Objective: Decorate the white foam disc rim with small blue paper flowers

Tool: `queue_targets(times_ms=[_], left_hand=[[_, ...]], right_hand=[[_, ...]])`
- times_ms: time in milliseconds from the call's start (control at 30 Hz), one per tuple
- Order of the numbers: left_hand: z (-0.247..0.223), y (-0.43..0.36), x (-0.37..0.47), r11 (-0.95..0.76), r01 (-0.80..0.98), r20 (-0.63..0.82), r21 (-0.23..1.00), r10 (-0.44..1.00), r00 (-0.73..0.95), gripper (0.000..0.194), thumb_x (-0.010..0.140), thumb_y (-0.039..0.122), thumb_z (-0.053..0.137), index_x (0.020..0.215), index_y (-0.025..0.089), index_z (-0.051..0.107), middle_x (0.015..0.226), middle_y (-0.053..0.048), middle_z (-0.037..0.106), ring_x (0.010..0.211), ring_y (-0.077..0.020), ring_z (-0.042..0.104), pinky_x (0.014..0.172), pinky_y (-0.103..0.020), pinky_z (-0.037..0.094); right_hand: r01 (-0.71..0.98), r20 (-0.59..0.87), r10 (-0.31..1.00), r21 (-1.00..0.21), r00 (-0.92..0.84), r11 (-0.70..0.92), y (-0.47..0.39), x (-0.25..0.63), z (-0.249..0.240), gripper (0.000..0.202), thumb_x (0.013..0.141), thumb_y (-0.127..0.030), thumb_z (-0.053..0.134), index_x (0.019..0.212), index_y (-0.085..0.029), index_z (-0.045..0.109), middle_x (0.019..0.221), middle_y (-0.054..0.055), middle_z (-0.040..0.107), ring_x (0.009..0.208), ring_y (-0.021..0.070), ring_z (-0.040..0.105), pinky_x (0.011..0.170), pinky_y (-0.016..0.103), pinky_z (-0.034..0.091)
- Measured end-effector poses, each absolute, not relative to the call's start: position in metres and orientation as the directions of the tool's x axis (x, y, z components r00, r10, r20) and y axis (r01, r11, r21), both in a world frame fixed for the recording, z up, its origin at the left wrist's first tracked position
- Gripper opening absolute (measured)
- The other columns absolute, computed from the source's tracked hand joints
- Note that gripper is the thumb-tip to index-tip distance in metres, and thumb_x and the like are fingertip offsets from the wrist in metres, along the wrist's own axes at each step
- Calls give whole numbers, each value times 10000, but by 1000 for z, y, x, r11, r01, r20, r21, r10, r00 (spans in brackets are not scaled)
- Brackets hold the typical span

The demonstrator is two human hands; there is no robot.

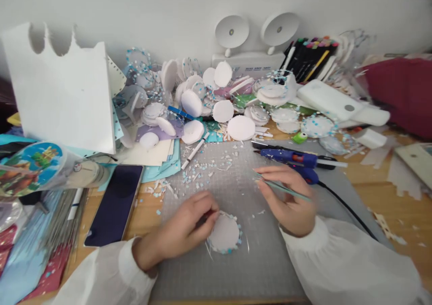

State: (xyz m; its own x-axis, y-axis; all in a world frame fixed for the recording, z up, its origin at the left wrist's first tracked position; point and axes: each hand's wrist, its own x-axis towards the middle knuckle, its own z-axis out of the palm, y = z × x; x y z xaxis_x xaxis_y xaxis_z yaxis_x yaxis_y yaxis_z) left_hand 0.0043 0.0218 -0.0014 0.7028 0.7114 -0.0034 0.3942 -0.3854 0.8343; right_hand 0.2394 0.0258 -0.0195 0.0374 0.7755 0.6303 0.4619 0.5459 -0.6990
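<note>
A round white disc (225, 233) with small blue and white bits around its edge lies on the grey cutting mat (209, 278). My left hand (191, 226) has its thumb and forefinger pinched at the disc's upper left rim; its other fingers curl behind. To the upper right, clear of the disc, my right hand (290, 199) is closed around pale green tweezers (283, 190), whose tips point up and left. Anything between the tips is too small to make out. Thin clear strands stick out beside the disc.
A blue glue gun (286, 157) with a black cord lies right of the mat's middle. White discs (241, 128) and beaded rings are heaped behind, before a twin-head lamp (248, 61). At left are a phone (114, 206), wire stems (64, 228) and a cup (40, 165).
</note>
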Motion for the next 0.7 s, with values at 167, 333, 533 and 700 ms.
queue_targets(times_ms=[167,333,533,700], left_hand=[[-2,21,6,-430,399,29,809,709,705,206,974,230,377,820,172,500,799,-34,539,753,-152,502,696,-269,419],[-5,20,5,-486,389,70,783,689,721,208,975,252,397,851,168,540,806,-39,565,765,-156,523,700,-266,422],[-6,17,8,-544,360,107,758,648,754,194,970,228,411,856,166,555,792,-32,577,777,-155,522,710,-265,398],[-7,16,10,-552,350,129,757,651,748,227,972,239,407,810,167,549,746,-21,564,747,-150,515,709,-267,396]], right_hand=[[384,520,840,-815,153,434,34,237,-27,154,793,-187,690,919,-241,620,909,58,701,870,226,685,814,408,551],[286,449,882,-872,143,398,34,236,-29,140,778,-207,715,793,-218,577,858,50,713,868,219,703,813,394,562],[299,432,902,-858,-19,417,28,227,-23,137,781,-179,706,744,-210,578,799,51,723,814,199,714,735,334,563],[263,388,909,-871,-153,416,29,215,-22,110,816,-226,672,748,-211,587,784,50,719,840,208,713,734,329,551]])
